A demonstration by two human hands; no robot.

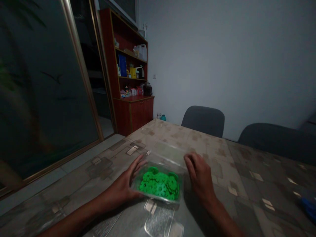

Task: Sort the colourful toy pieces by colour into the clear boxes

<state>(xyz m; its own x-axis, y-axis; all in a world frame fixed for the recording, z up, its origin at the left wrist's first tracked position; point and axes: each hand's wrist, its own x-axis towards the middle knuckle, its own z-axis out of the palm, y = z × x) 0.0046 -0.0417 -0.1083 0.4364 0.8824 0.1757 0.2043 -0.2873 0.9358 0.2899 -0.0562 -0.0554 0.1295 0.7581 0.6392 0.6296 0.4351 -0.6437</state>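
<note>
A clear plastic box [181,194] sits in front of me, filled with bright green notched discs [160,185] that look like snowflake building pieces. Its transparent lid [170,152] stands raised at the far side, faint and partly blurred. My left hand [130,182] wraps around the box's left end, thumb at the near side and fingers toward the back. At the right, my right hand [199,169] has its fingers pinched together at the lid's right corner. The pinched edge itself is mostly hidden by the fingers.
The box rests on a patterned tabletop [217,204]. Two grey chairs [203,120] stand along its far side. Something blue [308,208] lies at the right edge. Behind are a red-brown cabinet [133,112] and a glass sliding door [44,98] on the left.
</note>
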